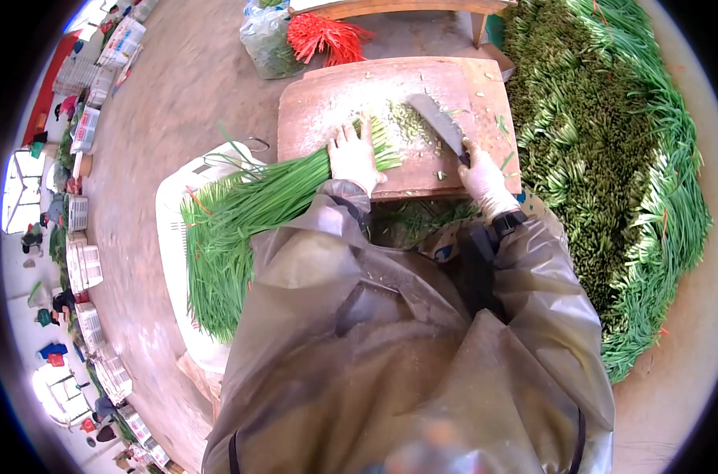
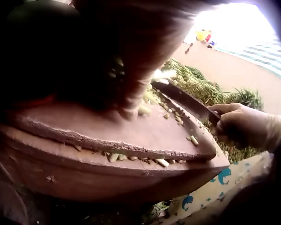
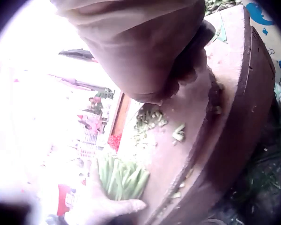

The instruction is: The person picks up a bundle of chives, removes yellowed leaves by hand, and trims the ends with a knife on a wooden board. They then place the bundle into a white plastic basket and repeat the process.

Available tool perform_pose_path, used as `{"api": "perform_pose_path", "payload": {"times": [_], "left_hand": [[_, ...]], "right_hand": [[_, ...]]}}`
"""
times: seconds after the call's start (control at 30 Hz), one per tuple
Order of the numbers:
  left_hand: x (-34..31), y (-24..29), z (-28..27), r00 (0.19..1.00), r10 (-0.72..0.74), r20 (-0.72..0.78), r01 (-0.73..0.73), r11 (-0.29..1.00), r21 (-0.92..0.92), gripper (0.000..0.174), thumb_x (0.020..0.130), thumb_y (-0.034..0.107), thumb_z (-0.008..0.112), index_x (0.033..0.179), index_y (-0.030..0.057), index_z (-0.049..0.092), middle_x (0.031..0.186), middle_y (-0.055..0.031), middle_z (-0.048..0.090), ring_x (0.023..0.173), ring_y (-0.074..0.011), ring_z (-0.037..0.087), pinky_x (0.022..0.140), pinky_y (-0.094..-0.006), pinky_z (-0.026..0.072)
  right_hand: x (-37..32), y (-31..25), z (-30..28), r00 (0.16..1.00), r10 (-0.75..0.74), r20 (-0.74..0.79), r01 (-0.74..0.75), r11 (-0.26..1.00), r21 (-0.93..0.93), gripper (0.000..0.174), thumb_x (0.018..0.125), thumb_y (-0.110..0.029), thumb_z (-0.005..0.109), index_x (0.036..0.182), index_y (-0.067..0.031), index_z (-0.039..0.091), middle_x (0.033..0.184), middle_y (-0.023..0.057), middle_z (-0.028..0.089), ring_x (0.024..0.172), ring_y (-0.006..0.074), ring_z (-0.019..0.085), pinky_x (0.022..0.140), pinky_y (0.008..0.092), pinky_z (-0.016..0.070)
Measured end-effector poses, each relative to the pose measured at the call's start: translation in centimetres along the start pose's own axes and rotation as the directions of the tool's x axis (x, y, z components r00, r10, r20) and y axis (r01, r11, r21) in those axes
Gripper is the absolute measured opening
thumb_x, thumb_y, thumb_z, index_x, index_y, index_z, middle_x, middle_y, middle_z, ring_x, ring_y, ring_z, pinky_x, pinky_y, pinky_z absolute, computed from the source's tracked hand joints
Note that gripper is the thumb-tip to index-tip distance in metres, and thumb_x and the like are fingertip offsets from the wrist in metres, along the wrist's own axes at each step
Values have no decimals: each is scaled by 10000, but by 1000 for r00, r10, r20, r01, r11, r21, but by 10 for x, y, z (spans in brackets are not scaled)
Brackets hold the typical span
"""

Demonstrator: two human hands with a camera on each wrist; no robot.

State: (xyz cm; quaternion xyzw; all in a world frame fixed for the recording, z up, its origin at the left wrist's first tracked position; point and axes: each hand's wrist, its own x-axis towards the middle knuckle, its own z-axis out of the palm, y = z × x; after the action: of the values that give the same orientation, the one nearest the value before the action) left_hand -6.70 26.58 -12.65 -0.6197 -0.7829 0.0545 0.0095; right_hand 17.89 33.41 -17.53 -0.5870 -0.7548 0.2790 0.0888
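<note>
My gloved left hand (image 1: 354,158) lies over a bundle of long green stalks (image 1: 288,189) and grips it near the pale cut ends; in the right wrist view the thumb wraps round the bundle's side. Those ends rest on a thick wooden chopping board (image 1: 319,103), and the leaves trail off leftward. At the right of the board my gloved right hand (image 1: 485,180) holds a broad knife (image 1: 436,120) by its handle, the blade pointing forward and left, apart from the bundle. Short chopped stalk ends (image 1: 413,122) lie scattered between the blade and the bundle.
A white crate-like stand (image 1: 173,205) under the leaves is at my left. Stacked stalk bundles (image 1: 580,142) fill the floor on the right. Beyond the board are red ties (image 1: 323,35), a plastic bag (image 1: 268,39) and a wooden bench (image 1: 406,8).
</note>
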Motion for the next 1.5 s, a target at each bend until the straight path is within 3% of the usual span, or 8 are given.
{"api": "perform_pose_path", "payload": {"times": [0.17,0.2,0.27,0.4,0.77,1.1,1.23,1.5], "left_hand": [[37,-11,16,990,-96,107,107,989,-99,928,561,420,897,1313,41,508,1135,-130,621,1065,-284,624,925,-403,506],[36,-10,18,989,-95,110,107,989,-102,928,561,420,897,1313,41,508,1135,-130,621,1065,-284,624,925,-403,506],[31,-7,21,991,-79,-108,72,995,-70,531,682,294,804,1116,58,609,1128,-132,628,1060,-274,635,900,-405,517],[39,-11,19,987,-115,116,133,977,-164,455,747,230,724,1135,51,570,1069,-142,657,1021,-293,666,901,-418,515],[40,-6,35,992,-115,44,121,978,-169,583,656,230,793,1142,32,539,1042,-149,647,1010,-317,641,882,-430,506],[34,-7,39,997,-56,-58,46,988,-150,462,715,197,743,1118,58,566,1056,-111,619,1008,-277,624,882,-417,490],[33,-5,41,995,-56,-78,43,987,-157,504,693,235,770,1117,60,561,1049,-109,610,1004,-279,621,888,-421,486],[36,-4,38,996,-77,-35,72,989,-131,564,676,277,802,1136,67,551,1081,-122,619,1039,-289,622,904,-423,491]], "right_hand": [[-17,-27,-16,992,72,-105,-26,923,383,414,914,-304,632,1243,-55,591,1039,208,689,994,375,656,860,406,511],[-16,-31,-12,996,40,-82,-6,924,381,359,922,-289,620,1191,-52,611,1017,205,692,973,367,663,825,411,517],[-24,-39,-6,987,-76,-139,116,943,311,314,925,-279,613,1139,-49,605,985,216,668,931,398,649,787,449,516],[-40,-66,10,947,-209,-243,243,962,121,228,954,-277,580,1075,-86,601,918,203,658,829,414,646,719,495,514],[-47,-92,25,982,-130,-137,119,989,-86,221,958,-261,532,981,-41,548,783,218,654,726,411,652,627,507,510],[4,-112,22,982,-93,162,104,993,-56,239,911,-170,499,928,5,661,852,256,683,839,421,676,763,504,536],[6,-104,57,996,28,82,-34,997,72,304,946,-258,487,906,3,637,837,277,663,817,453,656,756,536,509],[26,-117,58,995,-85,56,88,995,-40,232,897,-112,460,982,-1,645,949,255,685,907,417,675,813,503,527]]}}
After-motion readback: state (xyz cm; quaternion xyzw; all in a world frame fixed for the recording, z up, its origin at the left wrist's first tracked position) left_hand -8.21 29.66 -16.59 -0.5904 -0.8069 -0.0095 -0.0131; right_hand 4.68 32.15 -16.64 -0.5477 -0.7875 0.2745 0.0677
